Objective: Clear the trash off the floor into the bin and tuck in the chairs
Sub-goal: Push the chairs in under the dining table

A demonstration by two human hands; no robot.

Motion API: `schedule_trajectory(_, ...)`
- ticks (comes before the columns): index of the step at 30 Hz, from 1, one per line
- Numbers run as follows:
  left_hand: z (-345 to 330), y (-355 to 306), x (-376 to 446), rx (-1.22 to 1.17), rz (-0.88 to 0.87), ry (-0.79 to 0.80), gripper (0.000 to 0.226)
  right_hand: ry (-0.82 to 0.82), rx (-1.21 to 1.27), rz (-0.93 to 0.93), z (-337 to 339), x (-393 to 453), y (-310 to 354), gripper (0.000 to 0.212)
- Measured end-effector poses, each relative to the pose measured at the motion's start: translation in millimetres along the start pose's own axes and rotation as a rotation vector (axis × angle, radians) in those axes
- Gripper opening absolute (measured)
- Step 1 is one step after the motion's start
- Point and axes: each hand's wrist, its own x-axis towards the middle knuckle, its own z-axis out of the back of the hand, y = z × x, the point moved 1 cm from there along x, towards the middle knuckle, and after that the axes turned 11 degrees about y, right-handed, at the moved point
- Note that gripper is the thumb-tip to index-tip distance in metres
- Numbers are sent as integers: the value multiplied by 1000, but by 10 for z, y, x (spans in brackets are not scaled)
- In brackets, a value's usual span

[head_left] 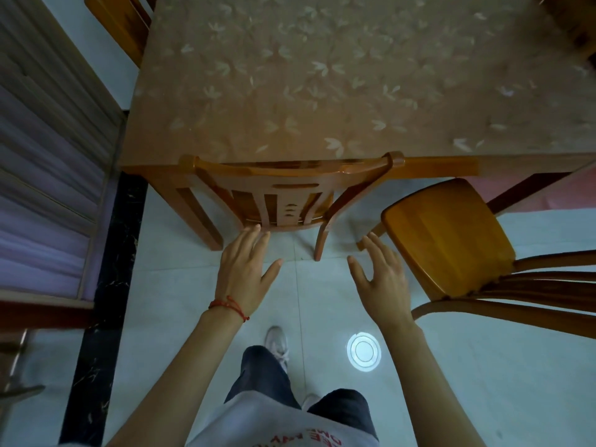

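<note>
Chair (283, 188) backrest along table (322, 91) edge

Home dining room: table (322, 91), wooden chairs (290, 191).

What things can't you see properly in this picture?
- Tucked chair, head view: its seat is hidden under the table.
- Right chair: backrest cut off by the right edge.
- Shirt lettering: cut off by the bottom edge.
- Bin and trash: not in view.
</note>
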Motion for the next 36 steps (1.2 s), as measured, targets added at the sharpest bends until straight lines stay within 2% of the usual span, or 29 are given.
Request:
schedule_trajectory(6, -214, -324, -605, 30, -7, -28, 62, -3, -2, 2, 45, -705, -301, 55)
schedule_trajectory(10, -399, -553, -1019, 54, -37, 10, 71, -6, 1, -29, 77, -1241, -532, 55)
schedule_trajectory(17, -584, -914, -1447, 96, -137, 19, 60, -69, 45, -100, 91, -1992, -857, 52)
schedule_trajectory(23, -632, -1185, -1483, 105, -325, 45, 58, -157, 79, -239, -3, -2453, -1034, 53)
schedule_trajectory(29, -774, -1447, -1515, 179, -551, 143, 59, -308, 113, -398, -125, -2997, -1094, 49)
schedule_trajectory(36, -1088, -1916, -1744, 289, -846, 238, 57, -444, 206, -670, -356, -3770, -1236, 51)
